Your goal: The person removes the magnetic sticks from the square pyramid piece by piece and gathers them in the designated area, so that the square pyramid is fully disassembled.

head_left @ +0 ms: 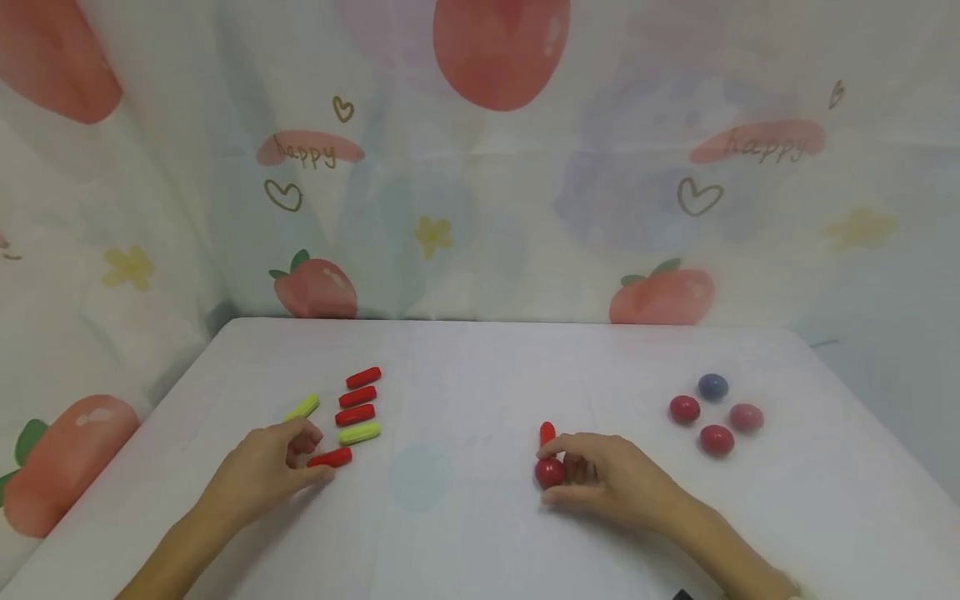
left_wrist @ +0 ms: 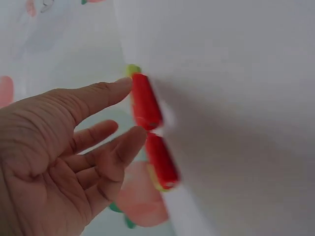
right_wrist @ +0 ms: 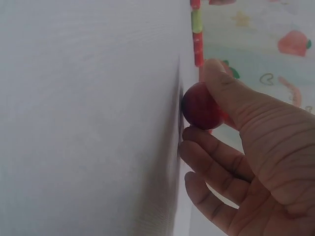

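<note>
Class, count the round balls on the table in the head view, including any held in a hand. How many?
5. Four sit clustered at the right: blue ball, red ball, pink ball, second red ball. The right hand pinches a dark red ball. None seems hidden.

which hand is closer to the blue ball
Right. The right hand lies on the table down-left of the blue ball, gripping a red ball; the left hand is far across, by the capsules.

table (head_left: 480,367) – white | left: red and yellow-green capsules (head_left: 357,413) | right: four balls (head_left: 715,413)
</note>
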`<state>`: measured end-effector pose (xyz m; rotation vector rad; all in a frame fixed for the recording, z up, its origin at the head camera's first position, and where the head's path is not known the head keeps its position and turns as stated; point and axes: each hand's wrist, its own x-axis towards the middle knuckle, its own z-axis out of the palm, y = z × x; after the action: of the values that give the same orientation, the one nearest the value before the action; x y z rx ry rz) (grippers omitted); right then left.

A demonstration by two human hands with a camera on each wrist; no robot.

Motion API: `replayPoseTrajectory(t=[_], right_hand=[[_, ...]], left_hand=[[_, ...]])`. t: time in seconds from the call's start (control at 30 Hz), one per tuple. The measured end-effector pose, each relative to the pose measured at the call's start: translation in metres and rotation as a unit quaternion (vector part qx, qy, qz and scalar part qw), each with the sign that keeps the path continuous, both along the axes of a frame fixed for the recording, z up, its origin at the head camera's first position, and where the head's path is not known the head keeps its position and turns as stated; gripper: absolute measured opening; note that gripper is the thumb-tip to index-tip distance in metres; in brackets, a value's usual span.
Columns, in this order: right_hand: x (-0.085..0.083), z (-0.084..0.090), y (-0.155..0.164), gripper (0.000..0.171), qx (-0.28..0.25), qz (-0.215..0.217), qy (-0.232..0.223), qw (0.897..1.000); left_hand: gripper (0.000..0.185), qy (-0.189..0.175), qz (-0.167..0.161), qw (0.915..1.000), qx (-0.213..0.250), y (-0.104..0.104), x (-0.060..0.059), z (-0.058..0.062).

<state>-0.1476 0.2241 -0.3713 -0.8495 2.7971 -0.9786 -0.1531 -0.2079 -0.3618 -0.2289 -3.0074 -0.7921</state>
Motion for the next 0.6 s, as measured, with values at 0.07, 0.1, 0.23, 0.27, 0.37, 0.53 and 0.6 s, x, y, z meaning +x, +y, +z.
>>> replayPoseTrajectory(t=[0.07,0.1,0.23,0.27,0.37,0.53,0.6], right_hand=[[0.0,0.0,0.0,0.035,0.009,-0.007,0.01,1.0],[0.0,0.0,0.0,0.033,0.015,-0.009,0.014,1.0],[0.001,0.001,-0.002,0.027,0.018,0.0,0.014,1.0],[0.001,0.002,-0.001,0.028,0.016,0.005,0.011,1.0],[0.003,0.002,-0.001,0.03,0.0,0.03,0.004,1.0],[0.005,0.001,-0.001,0.034,-0.015,0.074,0.014,0.997],[0.005,0.001,-0.001,0.036,-0.017,0.091,0.021,0.995]], left_hand=[[0.04,0.016,-0.006,0.9998,-0.013,0.009,0.004,0.009],[0.039,0.029,-0.018,0.9993,-0.013,0.016,0.006,0.013],[0.034,0.044,-0.098,0.9939,0.027,0.047,0.011,0.024],[0.034,0.038,-0.12,0.9914,0.035,0.057,0.01,0.025],[0.036,0.005,-0.177,0.9829,0.052,0.085,0.005,0.023],[0.038,-0.029,-0.232,0.9702,0.062,0.12,-0.008,0.013],[0.041,-0.032,-0.247,0.9664,0.065,0.13,-0.012,0.009]])
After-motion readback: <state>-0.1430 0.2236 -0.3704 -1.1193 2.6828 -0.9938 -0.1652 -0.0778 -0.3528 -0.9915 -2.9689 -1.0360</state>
